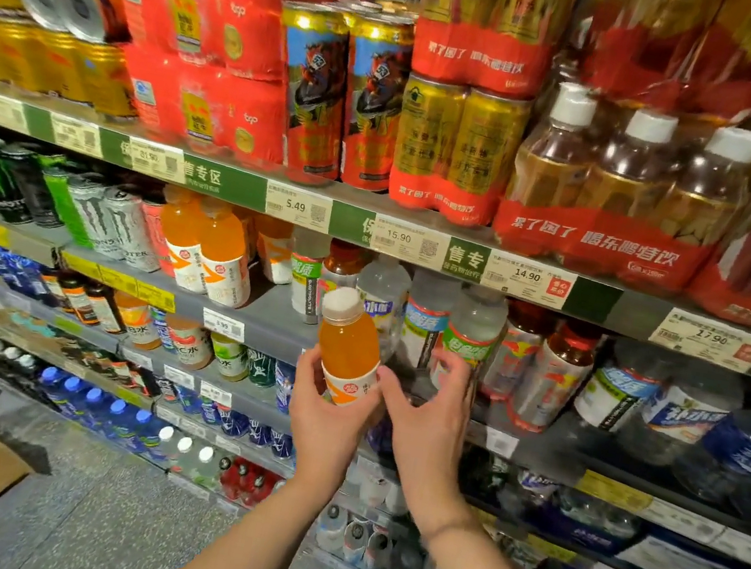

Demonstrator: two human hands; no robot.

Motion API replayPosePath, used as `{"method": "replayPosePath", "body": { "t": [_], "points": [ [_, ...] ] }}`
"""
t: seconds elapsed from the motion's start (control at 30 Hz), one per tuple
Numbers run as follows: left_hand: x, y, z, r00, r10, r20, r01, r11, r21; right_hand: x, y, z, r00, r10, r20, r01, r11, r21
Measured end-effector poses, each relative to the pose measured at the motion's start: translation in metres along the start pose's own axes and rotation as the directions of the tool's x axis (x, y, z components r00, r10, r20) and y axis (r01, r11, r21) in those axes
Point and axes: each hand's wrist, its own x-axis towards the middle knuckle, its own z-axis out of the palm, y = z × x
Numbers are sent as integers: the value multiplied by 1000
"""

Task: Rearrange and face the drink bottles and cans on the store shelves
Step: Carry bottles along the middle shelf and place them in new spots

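Your left hand (325, 408) grips the orange drink bottle (349, 346) low down, fingers wrapped around its white-and-orange label, so the white cap tilts up and slightly away from you. Holding it by the base leaves the upper body free, which suits turning it to check which way the label faces. The bottle is off the shelf, in the air in front of the shelf edge (256, 321), not resting on anything.

Your right hand (428, 414) sits just to the right of that grip, fingers spread and relaxed, holding nothing; its thumb lies near or against the label, though contact is hard to confirm. It looks poised either to help rotate the bottle or to reach past it.

Just behind and right of the grip stand the clear water bottles (427, 323), a different product, so the bottle in hand probably does not belong there. Up and left of your grip, two matching orange bottles (209, 250) stand at the front of the same shelf, with a bare stretch of shelf between them and your hand. That gap is the likely home: carry the bottle left, label outward.
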Motion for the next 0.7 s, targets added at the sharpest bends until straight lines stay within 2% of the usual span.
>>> {"method": "replayPosePath", "body": {
  "t": [0.23,0.4,0.53,0.7],
  "points": [
    [87,-5,-73,1000,5,8,-5,998,67,-15,-33,91,994,-15,107,16,1000,-10],
    [158,-9,-110,994,-7,109,-9,990,141,-14,-47,171,1000,23,10,-23,999,46],
    [195,-15,-123,979,-33,203,-4,983,182,-13,-45,204,998,50,-36,-53,994,-99],
    [214,-17,-117,968,-53,244,3,979,202,-13,-50,216,978,209,-9,-209,978,12]
  ]
}}
